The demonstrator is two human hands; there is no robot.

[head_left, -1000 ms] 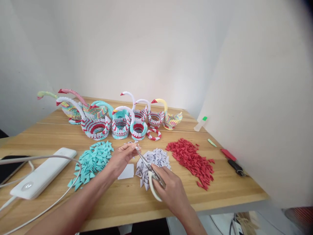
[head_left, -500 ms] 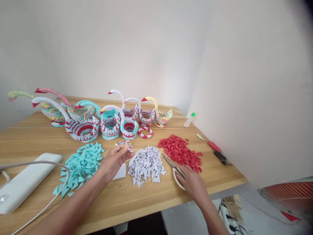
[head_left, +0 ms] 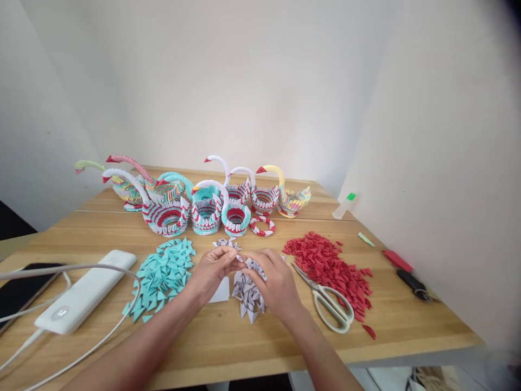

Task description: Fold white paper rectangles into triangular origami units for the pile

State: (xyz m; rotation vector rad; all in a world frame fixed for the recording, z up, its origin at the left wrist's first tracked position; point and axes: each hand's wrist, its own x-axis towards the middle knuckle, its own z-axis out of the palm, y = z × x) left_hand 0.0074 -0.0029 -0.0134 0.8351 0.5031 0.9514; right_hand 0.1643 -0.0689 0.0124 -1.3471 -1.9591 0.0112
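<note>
My left hand (head_left: pixel 215 269) and my right hand (head_left: pixel 272 277) meet over the pile of white folded paper pieces (head_left: pixel 248 293). A small white paper piece (head_left: pixel 239 258) is pinched in my left fingertips, and my right fingertips close on its other side. Behind my left hand lies a small cluster of white-grey pieces (head_left: pixel 226 243). White-handled scissors (head_left: pixel 331 309) lie on the table beside the pile of red pieces (head_left: pixel 325 266). A pile of turquoise pieces (head_left: pixel 166 274) is left of my left hand. A white card (head_left: pixel 220 291) sits partly under my left wrist.
Several paper swans (head_left: pixel 166 217) stand along the back, with a red and white ring (head_left: pixel 262 226) before them. A white power bank (head_left: pixel 85 293), cable and dark phone (head_left: pixel 24 288) lie at the left. A green-capped bottle (head_left: pixel 344 206) and black cutter (head_left: pixel 413 283) are at the right.
My right hand has let go of the scissors, which now lie on the table, and has moved left to my left hand. The view has shifted, so the table contents appear further right.
</note>
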